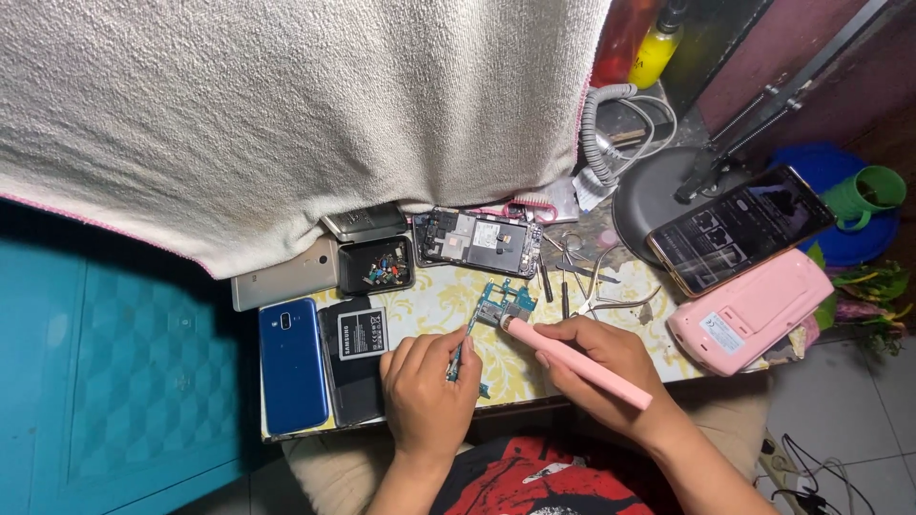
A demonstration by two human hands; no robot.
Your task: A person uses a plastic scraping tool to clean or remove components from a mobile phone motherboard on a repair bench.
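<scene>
A left hand (426, 381) pinched a teal circuit board (496, 310) steady on the counter (448, 300) while the right hand (606, 367), closed around a pink electric screwdriver (572, 360), ideally kept its tip square and pressure light.

Cluttered table (434, 307), phones (293, 364), circuit board (498, 307), tweezers (611, 303)

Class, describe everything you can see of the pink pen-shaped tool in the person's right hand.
The pink tool is a slim, smooth rod, plastic by its look, with a paler tip. It lies slanted in the grip of the right hand, its back end jutting out lower right past the wrist. Its tip rests on the teal circuit board, which the left hand steadies on the yellow patterned cloth.
</scene>
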